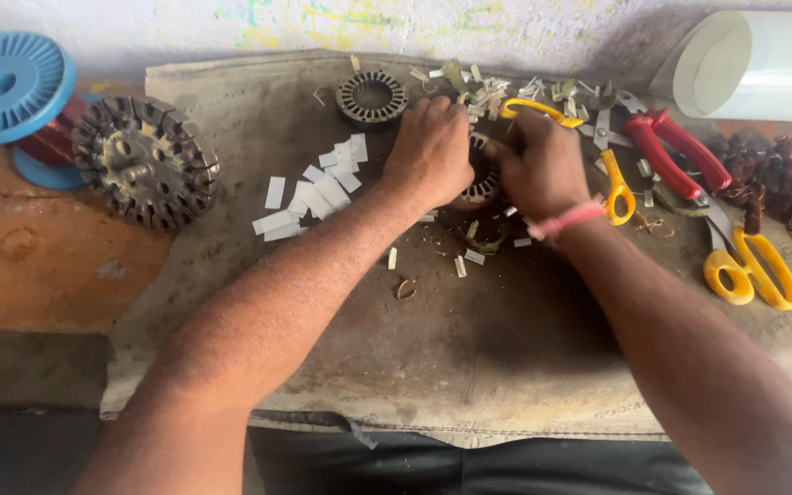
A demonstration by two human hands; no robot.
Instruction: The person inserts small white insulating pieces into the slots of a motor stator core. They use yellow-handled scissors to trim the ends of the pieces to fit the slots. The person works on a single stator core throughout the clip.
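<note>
Nearby, white paper strips (315,191) beside left hand (430,151)

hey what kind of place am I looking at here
Probably a small motor-rewinding repair bench: both hands work a slotted stator core, a spool of copper wire stands at left, and cut insulation paper strips lie beside scissors.

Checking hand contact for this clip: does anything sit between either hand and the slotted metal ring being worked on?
Nothing visible does. The left hand and right hand both rest directly on the slotted ring, covering most of it. The paper strips and yellow scissors lie off to the sides.
</note>
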